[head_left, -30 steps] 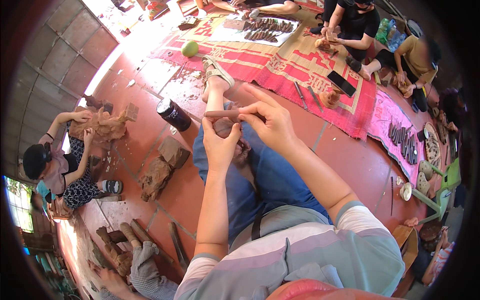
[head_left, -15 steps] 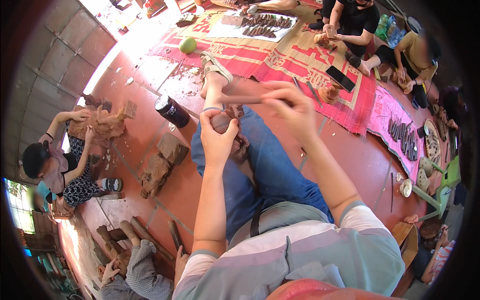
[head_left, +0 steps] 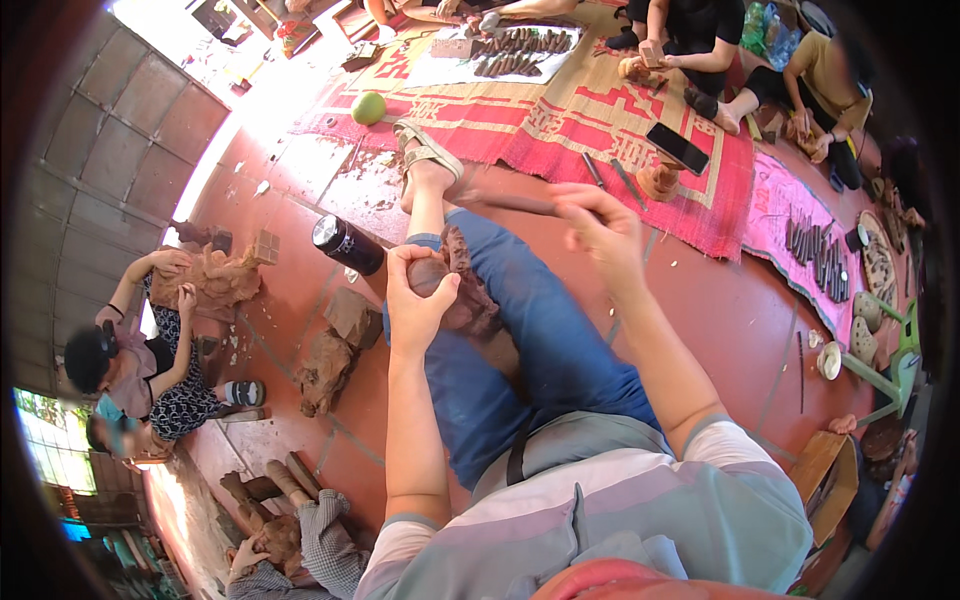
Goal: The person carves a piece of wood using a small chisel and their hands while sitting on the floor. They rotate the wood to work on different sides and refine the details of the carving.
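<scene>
Swung off to the right, the slim brown strip now hangs clear of the carving; a second ago it spanned both my hands. My right fingers are pinched round one end of it, slightly blurred. My left fingers and thumb curve firmly around the carving's smooth rounded knob; the rest, gnarled and deeply cut, lies over my blue trousers. Pale lettering marks the glossy black canister, and writing shows on the pink cloth. Red tiles with grey joints make the floor, where a rough, craggy wood lump sits. Beyond spreads a woven red-and-straw mat.
</scene>
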### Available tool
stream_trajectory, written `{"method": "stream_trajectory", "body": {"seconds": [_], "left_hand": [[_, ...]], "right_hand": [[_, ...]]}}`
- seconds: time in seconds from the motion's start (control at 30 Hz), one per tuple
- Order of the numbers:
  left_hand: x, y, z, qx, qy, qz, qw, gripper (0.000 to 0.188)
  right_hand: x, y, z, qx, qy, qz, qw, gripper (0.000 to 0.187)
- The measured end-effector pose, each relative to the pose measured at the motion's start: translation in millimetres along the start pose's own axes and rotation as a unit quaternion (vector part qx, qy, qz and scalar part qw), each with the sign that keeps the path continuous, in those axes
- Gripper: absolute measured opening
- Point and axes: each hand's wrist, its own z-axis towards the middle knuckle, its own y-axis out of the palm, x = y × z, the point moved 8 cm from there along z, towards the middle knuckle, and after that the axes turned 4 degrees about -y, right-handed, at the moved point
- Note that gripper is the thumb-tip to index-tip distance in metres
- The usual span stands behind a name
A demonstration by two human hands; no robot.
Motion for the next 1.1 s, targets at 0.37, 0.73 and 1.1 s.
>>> {"method": "stream_trajectory", "body": {"seconds": [0.37,0.73,1.1], "left_hand": [[-5.8,9.6,26.3,-0.139,-0.007,-0.059,0.989,0.044],[-5.7,9.2,18.2,-0.107,-0.049,-0.045,0.992,0.043],[-3.0,12.9,14.5,-0.116,-0.051,-0.083,0.989,0.041]], "right_hand": [[89.7,-54.5,-45.5,0.029,0.143,-0.021,0.989,0.008],[89.9,21.9,-44.5,-0.036,0.044,0.089,0.994,0.006],[71.8,50.0,-17.3,-0.061,-0.006,0.056,0.997,0.005]]}}
